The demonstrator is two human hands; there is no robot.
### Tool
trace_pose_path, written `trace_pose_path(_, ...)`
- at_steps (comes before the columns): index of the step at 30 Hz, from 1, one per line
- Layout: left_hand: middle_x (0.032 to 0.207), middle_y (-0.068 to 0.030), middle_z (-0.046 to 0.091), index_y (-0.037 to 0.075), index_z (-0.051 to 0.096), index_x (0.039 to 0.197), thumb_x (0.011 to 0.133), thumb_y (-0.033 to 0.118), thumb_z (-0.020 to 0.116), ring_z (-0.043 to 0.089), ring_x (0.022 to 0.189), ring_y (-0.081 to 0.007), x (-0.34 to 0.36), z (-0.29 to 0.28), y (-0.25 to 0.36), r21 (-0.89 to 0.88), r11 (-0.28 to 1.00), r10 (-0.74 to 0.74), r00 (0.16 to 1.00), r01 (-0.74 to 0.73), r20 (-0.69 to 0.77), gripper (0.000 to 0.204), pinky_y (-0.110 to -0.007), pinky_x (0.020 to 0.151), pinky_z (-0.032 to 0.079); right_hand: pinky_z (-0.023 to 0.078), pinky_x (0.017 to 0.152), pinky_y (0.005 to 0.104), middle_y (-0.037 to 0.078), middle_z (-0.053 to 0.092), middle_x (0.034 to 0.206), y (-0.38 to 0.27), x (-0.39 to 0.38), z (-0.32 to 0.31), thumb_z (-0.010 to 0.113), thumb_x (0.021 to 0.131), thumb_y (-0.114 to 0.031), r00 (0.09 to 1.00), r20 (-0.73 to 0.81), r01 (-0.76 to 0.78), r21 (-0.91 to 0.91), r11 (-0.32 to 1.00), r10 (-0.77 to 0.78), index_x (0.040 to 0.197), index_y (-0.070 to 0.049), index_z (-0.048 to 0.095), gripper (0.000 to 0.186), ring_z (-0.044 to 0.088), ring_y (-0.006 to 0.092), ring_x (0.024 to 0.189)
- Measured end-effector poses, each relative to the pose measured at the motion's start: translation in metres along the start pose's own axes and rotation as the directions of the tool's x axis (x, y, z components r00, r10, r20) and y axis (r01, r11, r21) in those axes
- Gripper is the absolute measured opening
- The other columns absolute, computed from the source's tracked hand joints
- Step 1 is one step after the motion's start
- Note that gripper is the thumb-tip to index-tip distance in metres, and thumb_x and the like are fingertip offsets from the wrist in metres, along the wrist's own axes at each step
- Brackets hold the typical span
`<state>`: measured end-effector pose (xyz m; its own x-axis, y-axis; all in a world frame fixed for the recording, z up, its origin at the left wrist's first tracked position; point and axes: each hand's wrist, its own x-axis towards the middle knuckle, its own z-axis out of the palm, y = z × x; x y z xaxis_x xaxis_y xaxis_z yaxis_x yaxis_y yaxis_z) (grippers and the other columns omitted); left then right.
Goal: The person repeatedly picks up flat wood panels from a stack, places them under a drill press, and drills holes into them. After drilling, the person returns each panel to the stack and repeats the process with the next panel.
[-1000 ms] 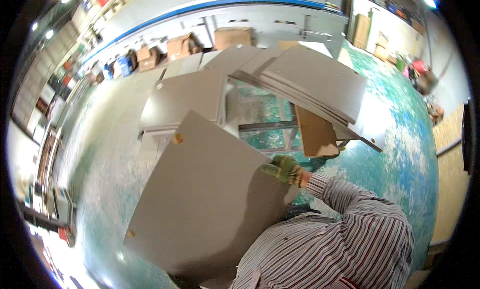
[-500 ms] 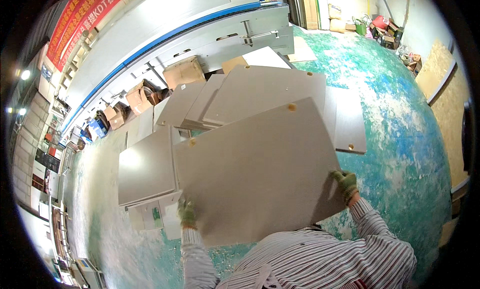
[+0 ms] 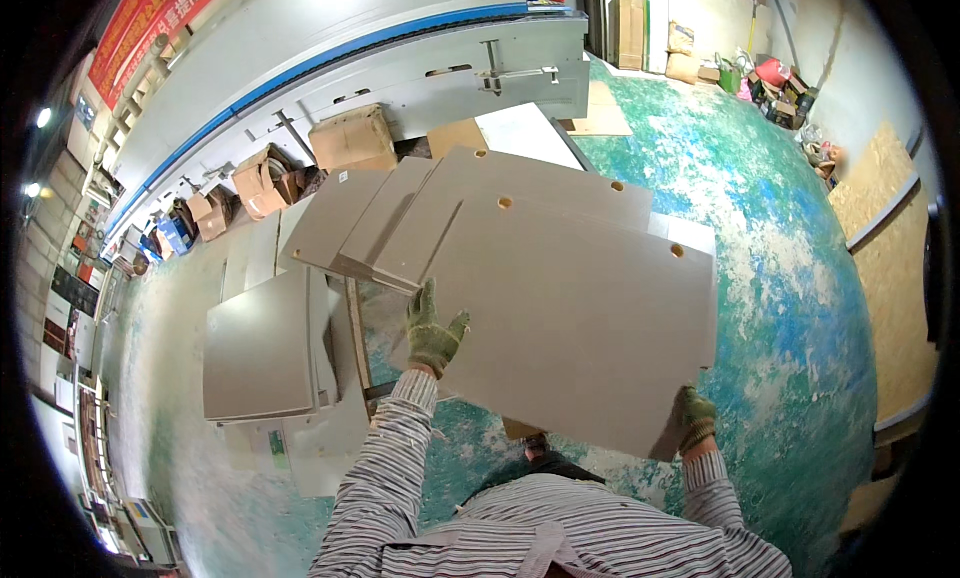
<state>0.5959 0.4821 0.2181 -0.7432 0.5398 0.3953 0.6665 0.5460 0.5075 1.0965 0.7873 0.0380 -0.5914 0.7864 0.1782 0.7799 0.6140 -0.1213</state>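
Observation:
A flat grey-brown panel with two round holes near its far edge lies partly over a similar panel behind it. My right hand, in a green knit glove, is closed on its near right corner; some of the fingers are hidden. At the panel's left edge, my left hand, gloved alike, has its fingers stretched out and its thumb apart. It looks to be touching the panel, not wrapped round it. More grey-brown panels lie overlapped at the far left of the one I hold.
A separate panel stack stands to the left beside a dark frame bar. Cardboard boxes line the base of a long pale machine with a blue strip. Boards lean on the right wall.
The panel has swung and moved right and away, onto the panels behind. My left hand has moved up and right and opened its fingers; my right hand has come slightly lower, still gripping.

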Motion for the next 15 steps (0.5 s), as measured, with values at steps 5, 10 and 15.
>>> trace_pose_path(5, 0.135, -0.0256, 0.051, 0.001, 0.042, 0.145, 0.082, 0.034, 0.075, 0.048, 0.123, -0.0445, -0.054, -0.004, 0.015, -0.011, 1.000, -0.009, 0.997, 0.009, -0.073, 0.079, -0.051, 0.106, 0.041, 0.047, 0.056, 0.0365, 0.007, 0.064, 0.068, -0.086, 0.110, 0.026, 0.061, 0.089, -0.020, 0.952, 0.254, -0.305, 0.844, 0.442, 0.171, 0.079, -0.011, 0.066, 0.015, 0.058, 0.0217, 0.060)
trace_pose_path(10, 0.139, -0.0235, 0.053, 0.005, 0.044, 0.146, 0.088, 0.042, 0.070, 0.046, 0.131, -0.0431, -0.177, -0.027, -0.026, 0.064, 0.947, -0.321, 0.921, 0.314, 0.223, 0.074, -0.050, 0.111, 0.038, 0.050, 0.064, 0.0400, 0.013, 0.070, 0.078, -0.138, 0.205, 0.030, 0.064, 0.086, -0.030, 0.913, 0.335, -0.390, 0.561, 0.730, 0.231, 0.086, -0.007, 0.071, 0.024, 0.065, 0.0234, 0.069)
trace_pose_path(15, 0.146, -0.0221, 0.050, 0.005, 0.048, 0.145, 0.091, 0.047, 0.067, 0.045, 0.137, -0.0379, -0.288, -0.068, -0.085, 0.035, 0.670, -0.719, 0.635, 0.742, 0.281, 0.070, -0.043, 0.113, 0.038, 0.054, 0.075, 0.0371, 0.017, 0.070, 0.102, -0.166, 0.224, -0.041, 0.070, 0.089, -0.043, 0.950, 0.260, -0.274, 0.437, 0.857, 0.171, 0.111, 0.001, 0.069, 0.050, 0.066, 0.0251, 0.088)
